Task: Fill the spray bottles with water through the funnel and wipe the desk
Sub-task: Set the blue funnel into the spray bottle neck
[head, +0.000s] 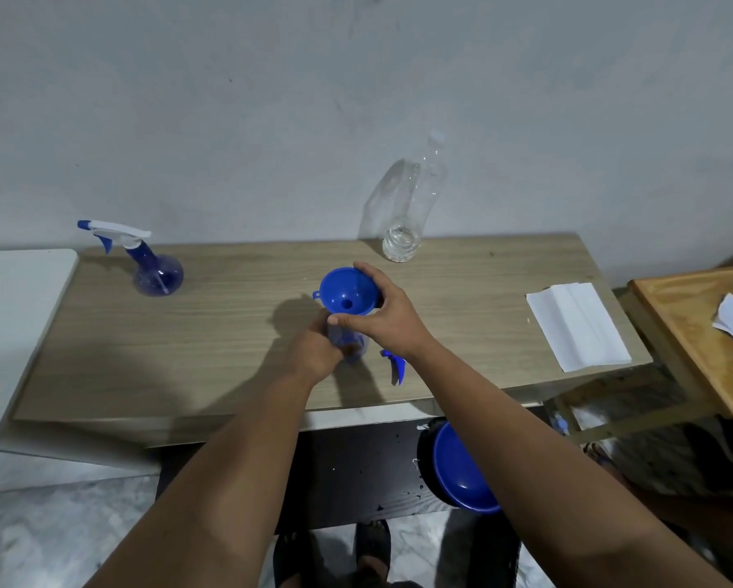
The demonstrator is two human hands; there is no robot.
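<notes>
A blue funnel [344, 290] sits in the neck of an open blue spray bottle [353, 342] at the middle of the wooden desk [237, 333]. My right hand [381, 314] grips the funnel's rim from the right. My left hand [316, 352] holds the bottle's body, hiding most of it. The bottle's loose blue trigger head [395, 366] lies on the desk under my right wrist. A second blue spray bottle [153, 265] with its white and blue head on stands at the desk's back left. A clear plastic water bottle [407, 205], nearly drained, stands at the back.
Folded white paper towels [577, 328] lie at the desk's right end. A blue basin [458, 468] sits below the desk's front edge. A white surface [13, 324] adjoins the desk on the left, a wooden stool [704, 333] with paper on the right.
</notes>
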